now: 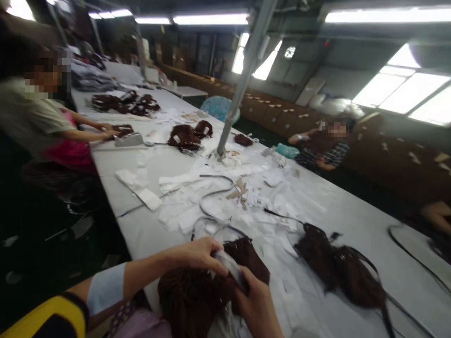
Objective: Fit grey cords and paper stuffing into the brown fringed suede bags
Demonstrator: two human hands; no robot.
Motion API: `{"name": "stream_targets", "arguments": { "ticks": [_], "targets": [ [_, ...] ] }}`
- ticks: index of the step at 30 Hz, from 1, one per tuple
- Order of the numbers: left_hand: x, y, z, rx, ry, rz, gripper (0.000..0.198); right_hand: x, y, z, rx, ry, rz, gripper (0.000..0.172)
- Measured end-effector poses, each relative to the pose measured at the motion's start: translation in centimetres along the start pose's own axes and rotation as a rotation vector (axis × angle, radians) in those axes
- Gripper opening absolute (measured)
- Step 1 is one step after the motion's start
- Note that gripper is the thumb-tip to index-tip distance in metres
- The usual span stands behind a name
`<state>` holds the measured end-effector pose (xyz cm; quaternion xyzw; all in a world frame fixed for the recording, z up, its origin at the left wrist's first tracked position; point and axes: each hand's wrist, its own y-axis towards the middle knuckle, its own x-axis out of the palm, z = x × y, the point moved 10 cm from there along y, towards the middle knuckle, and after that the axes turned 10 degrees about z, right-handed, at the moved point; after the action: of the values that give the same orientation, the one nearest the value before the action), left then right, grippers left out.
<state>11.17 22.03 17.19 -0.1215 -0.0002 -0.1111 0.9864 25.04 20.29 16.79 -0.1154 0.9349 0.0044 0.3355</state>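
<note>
Low in the middle of the head view, my left hand [201, 257] closes its thumb and fingers on one end of a smooth, grey curved object [229, 264]. The other end is in my right hand [259, 303], whose fingers are bent around it. Blur hides what kind of object it is. Right beneath both hands lies a bunched dark brown bra [192, 298], with one cup rising behind the grey object. To the right, a second brown bra [343, 267] is spread on the white table [352, 202], its straps trailing.
White scraps [190, 206] and a dark cord [200, 199] litter the tabletop. A metal post [237, 89] rises from the table. More brown bras [186, 136] lie farther back. One co-worker [38, 112] handles brown fabric at left; another person [324, 145] is across the table.
</note>
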Motion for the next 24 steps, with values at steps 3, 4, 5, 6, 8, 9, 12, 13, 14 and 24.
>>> {"name": "stream_targets", "arguments": {
  "ticks": [3, 4, 5, 6, 8, 9, 12, 13, 14, 24],
  "targets": [
    [-0.6, 0.5, -2.0, -0.143, -0.337, 0.082, 0.018, -0.1, 0.7, -0.4, -0.082, -0.067, 0.05, 0.018],
    [-0.5, 0.6, -2.5, -0.17, -0.439, 0.095, 0.02, -0.1, 0.8, -0.5, -0.096, -0.07, 0.066, 0.019],
    [-0.2, 0.7, -2.9, -0.184, -0.532, 0.099, 0.022, 0.0, 0.9, -0.7, -0.104, -0.059, 0.069, 0.02],
    [0.1, 0.9, -3.1, -0.187, -0.619, 0.098, 0.025, 0.2, 0.9, -0.8, -0.108, -0.036, 0.067, 0.02],
    [0.6, 1.3, -3.4, -0.189, -0.767, 0.108, 0.03, 0.4, 0.9, -0.8, -0.088, 0.026, 0.06, 0.019],
    [0.8, 1.4, -3.5, -0.194, -0.824, 0.12, 0.032, 0.6, 0.9, -0.6, -0.064, 0.058, 0.048, 0.018],
    [1.4, 1.9, -3.8, -0.209, -0.944, 0.173, 0.033, 1.4, 0.9, 0.1, 0.024, 0.175, -0.021, 0.015],
    [1.5, 2.0, -4.0, -0.209, -0.973, 0.192, 0.032, 1.6, 0.9, 0.3, 0.052, 0.222, -0.042, 0.016],
    [1.6, 2.0, -4.2, -0.205, -0.995, 0.211, 0.031, 1.7, 0.9, 0.6, 0.077, 0.27, -0.049, 0.017],
    [1.7, 0.0, -4.6, -0.073, -0.297, 0.04, 0.024, 0.5, 1.3, 4.8, 0.164, 0.228, -0.042, 0.028]
  ]
}}
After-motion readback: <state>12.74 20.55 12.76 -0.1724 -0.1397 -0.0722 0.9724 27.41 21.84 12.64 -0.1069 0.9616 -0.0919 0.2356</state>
